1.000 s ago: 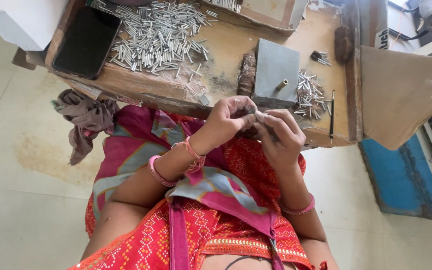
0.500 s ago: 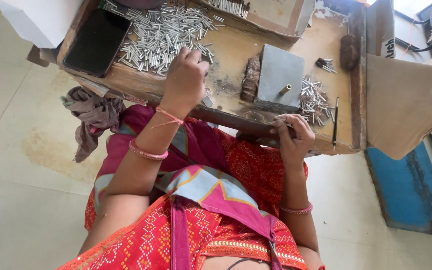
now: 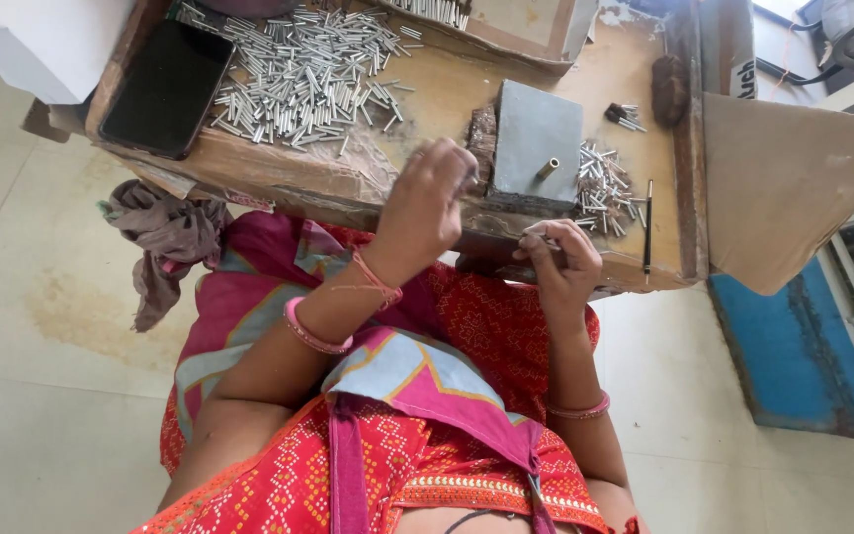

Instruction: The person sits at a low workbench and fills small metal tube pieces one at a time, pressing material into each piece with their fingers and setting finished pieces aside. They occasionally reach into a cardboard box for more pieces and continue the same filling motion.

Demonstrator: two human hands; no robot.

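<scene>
- Head view: left hand [image 3: 427, 203], centre frame, pinches something too small to make out, beside the grey block [image 3: 536, 148].
- Right hand [image 3: 560, 267], just right, fingers curled around a small metal tube [image 3: 536, 231].
- Pile of tubes [image 3: 303, 69], upper left.

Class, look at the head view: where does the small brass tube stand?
The small brass tube stands on the grey block, right of centre, beside the small pile of silver pins.
</scene>
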